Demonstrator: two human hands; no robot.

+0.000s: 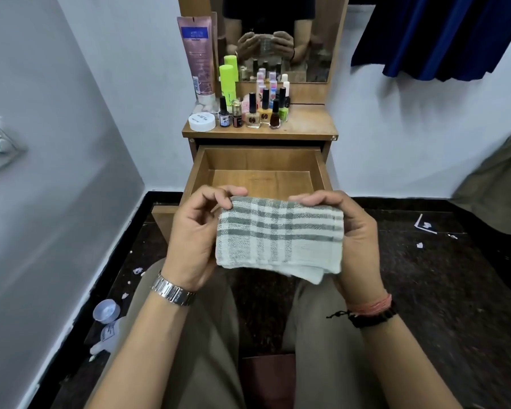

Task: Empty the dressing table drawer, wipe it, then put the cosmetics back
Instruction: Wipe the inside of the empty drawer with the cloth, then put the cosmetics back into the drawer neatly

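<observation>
We pinch the folded checked cloth in left hand and right hand, empty drawer at twelve o'clock; careless wiping could jolt the nail polish bottles above.

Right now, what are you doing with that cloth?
Both hands, the left hand and right hand, hold a folded checked cloth over the lap. The drawer is pulled open and looks empty. The nail polish bottles and other cosmetics stand on the dressing table top, waiting.
</observation>
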